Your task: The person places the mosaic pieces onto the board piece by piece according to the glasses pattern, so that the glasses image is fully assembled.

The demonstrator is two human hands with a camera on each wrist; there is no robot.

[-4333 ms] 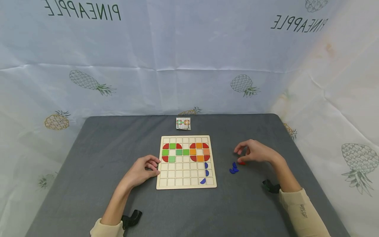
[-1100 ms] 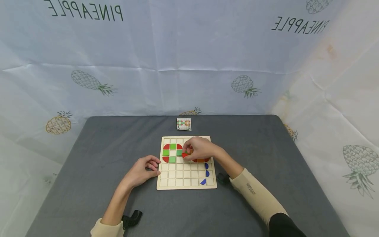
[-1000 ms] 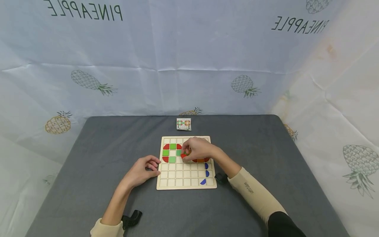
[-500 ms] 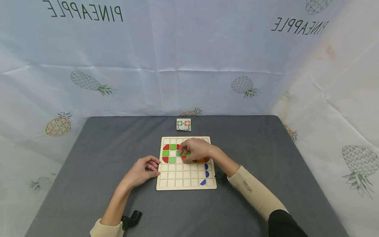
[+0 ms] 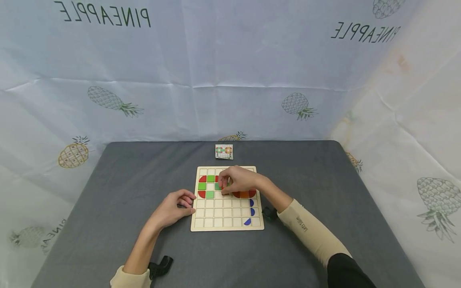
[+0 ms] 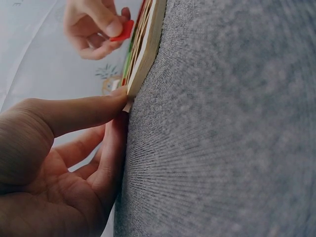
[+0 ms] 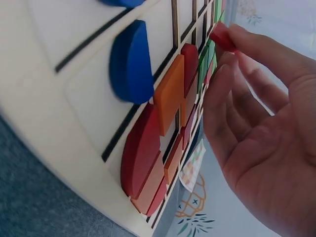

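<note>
Grey bench [image 5: 108,208], pineapple-print sheet [image 5: 230,80] hung behind it. Wooden grid board [image 5: 227,224] lies mid-bench; small pattern card [image 5: 224,151] just beyond its far edge.

Your left hand [image 5: 172,209] rests against the board's left edge, fingers nearly straight, thumb pressing the corner, holding nothing. Your right hand [image 5: 239,183] hovers over the board's upper rows, pinching a red piece [image 6: 123,32] between thumb and fingertips, just above the cells and not yet seated.

Done, by the look of it: left cluster of red and green pieces [image 5: 209,186], right cluster of red and orange pieces [image 5: 245,194], three blue pieces [image 5: 251,211] down the right columns. Left: the red piece to seat; lower cells mostly bare.
</note>
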